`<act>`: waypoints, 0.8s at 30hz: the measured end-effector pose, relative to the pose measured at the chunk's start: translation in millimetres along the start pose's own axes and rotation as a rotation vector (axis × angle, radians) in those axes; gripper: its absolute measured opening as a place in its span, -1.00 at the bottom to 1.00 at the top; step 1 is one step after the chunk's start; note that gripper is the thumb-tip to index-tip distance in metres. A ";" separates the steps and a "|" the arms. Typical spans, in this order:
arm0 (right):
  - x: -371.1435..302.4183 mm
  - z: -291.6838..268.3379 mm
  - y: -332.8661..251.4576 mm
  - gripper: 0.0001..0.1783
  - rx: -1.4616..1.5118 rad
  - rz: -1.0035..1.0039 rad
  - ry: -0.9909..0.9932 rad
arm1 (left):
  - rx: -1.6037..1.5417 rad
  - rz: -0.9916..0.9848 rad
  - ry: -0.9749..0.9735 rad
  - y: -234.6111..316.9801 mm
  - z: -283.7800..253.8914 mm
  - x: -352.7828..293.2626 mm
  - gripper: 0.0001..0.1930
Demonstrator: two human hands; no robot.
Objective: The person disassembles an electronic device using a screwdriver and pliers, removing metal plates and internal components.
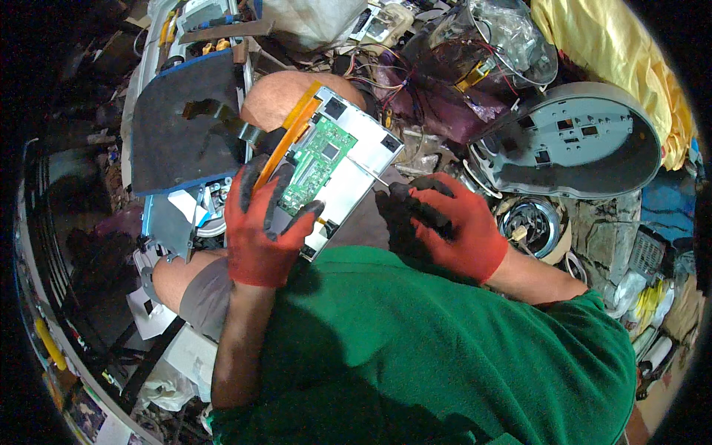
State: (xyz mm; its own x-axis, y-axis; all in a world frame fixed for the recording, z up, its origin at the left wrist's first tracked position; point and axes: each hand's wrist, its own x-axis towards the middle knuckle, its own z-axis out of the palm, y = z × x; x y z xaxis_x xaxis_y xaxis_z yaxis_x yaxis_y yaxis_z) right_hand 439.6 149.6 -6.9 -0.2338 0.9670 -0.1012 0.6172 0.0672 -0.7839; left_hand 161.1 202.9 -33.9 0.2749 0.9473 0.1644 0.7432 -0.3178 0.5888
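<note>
A flat display panel with a silvery metal back lies tilted over my lap. Mounted on it is a green circuit board, and an orange flexible strip runs along its left edge. My left hand, in a red and black glove, grips the panel's lower left side, fingers over the board's edge. In the same kind of glove, my right hand is closed around a screwdriver. Its thin shaft reaches over the metal back toward the board's right edge; whether the tip touches is too small to tell.
A dark mat with blue edging lies at the left, beside a ribbon cable. A grey plastic housing stands at the right, near a yellow cloth. Farther back are loose wires and a clear container.
</note>
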 end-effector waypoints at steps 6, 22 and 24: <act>9.3 12.7 12.0 -0.45 -0.139 -0.218 0.053 | -0.061 0.072 0.027 -7.9 4.9 -3.0 -0.44; 81.8 -42.6 -25.2 -0.47 -0.314 -0.337 -0.319 | -0.054 -0.089 -0.072 -3.8 -4.8 -11.2 -0.34; 71.4 -35.6 -29.4 -0.43 -0.394 -0.280 -0.290 | -0.082 -0.150 -0.079 -0.6 -4.2 -8.3 -0.33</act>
State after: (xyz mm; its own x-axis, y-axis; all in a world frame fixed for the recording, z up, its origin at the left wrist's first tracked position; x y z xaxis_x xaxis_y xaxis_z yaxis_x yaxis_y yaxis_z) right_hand 431.5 225.4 30.7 -0.5920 0.7954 -0.1298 0.7226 0.4526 -0.5225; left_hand 155.8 195.4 -32.2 0.2139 0.9768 0.0089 0.7283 -0.1656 0.6649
